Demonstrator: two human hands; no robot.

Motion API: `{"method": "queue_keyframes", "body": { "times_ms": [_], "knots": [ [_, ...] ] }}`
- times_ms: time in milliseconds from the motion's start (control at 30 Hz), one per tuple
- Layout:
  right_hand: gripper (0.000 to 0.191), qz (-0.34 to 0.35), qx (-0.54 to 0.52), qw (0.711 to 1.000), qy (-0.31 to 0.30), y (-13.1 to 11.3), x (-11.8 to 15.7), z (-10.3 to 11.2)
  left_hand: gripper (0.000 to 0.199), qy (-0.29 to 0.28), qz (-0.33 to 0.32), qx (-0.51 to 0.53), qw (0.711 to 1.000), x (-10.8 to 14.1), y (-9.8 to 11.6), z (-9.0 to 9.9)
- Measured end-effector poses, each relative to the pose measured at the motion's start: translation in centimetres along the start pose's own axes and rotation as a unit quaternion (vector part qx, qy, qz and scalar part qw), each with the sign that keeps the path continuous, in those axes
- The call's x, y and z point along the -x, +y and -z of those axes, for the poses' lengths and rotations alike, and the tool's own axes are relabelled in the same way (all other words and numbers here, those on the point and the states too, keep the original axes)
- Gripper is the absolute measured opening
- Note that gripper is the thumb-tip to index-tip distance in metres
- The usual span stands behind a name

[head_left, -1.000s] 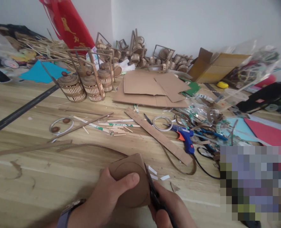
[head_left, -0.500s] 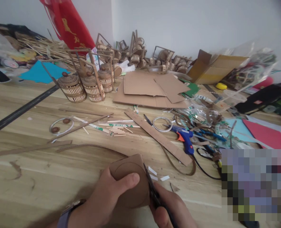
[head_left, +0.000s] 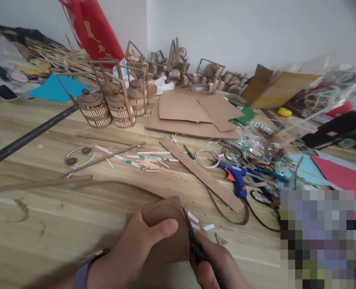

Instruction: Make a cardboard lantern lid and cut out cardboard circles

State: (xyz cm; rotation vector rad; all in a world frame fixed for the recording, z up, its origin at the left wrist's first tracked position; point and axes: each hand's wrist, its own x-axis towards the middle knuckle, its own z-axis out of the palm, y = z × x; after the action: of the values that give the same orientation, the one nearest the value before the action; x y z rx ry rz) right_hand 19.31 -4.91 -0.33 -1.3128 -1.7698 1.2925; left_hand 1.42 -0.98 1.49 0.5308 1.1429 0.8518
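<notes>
My left hand (head_left: 148,237) grips a brown cardboard piece (head_left: 168,210), its thumb lying across the face, where a circle is drawn. In my right hand (head_left: 218,257) is a pair of black scissors (head_left: 197,245), whose blades run along the cardboard's right edge. How far the blades are apart is hard to see. A thin cardboard strip (head_left: 117,183) curves away behind the piece to the left. Small white paper bits (head_left: 193,217) lie just past the scissors.
A blue glue gun (head_left: 238,176) and a long cardboard strip (head_left: 196,170) lie to the right. Lidded baskets with slatted sides (head_left: 95,114) stand at the back left, near stacked cardboard sheets (head_left: 187,106). Small wooden sticks (head_left: 149,165) lie mid-table; a blurred patch covers the lower right.
The camera view has shifted slightly, so the background sits a little further right. Both hands, the cardboard and the scissors keep nearly the same position.
</notes>
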Motion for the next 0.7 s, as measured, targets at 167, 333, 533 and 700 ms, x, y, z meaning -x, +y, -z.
{"method": "queue_keyframes", "body": {
  "times_ms": [167, 333, 533, 700],
  "knots": [
    [0.077, -0.012, 0.003, 1.0, -0.013, 0.2, 0.2, 0.1, 0.042, -0.03, -0.007, 0.004, 1.0, 0.0, -0.2, 0.1],
    [0.078, -0.006, -0.01, 1.0, -0.006, 0.6, 0.2, 0.0, 0.042, -0.028, -0.002, -0.004, 1.0, -0.2, -0.4, 0.3],
    [0.078, -0.01, 0.002, 1.0, -0.012, 1.0, 0.3, 0.0, 0.042, -0.041, -0.003, 0.012, 0.999, -0.2, -0.2, 0.1],
    [0.078, -0.016, 0.001, 1.0, -0.005, 1.2, 0.4, 0.0, 0.041, -0.04, -0.002, 0.004, 0.999, 0.0, -0.2, 0.2]
  ]
}}
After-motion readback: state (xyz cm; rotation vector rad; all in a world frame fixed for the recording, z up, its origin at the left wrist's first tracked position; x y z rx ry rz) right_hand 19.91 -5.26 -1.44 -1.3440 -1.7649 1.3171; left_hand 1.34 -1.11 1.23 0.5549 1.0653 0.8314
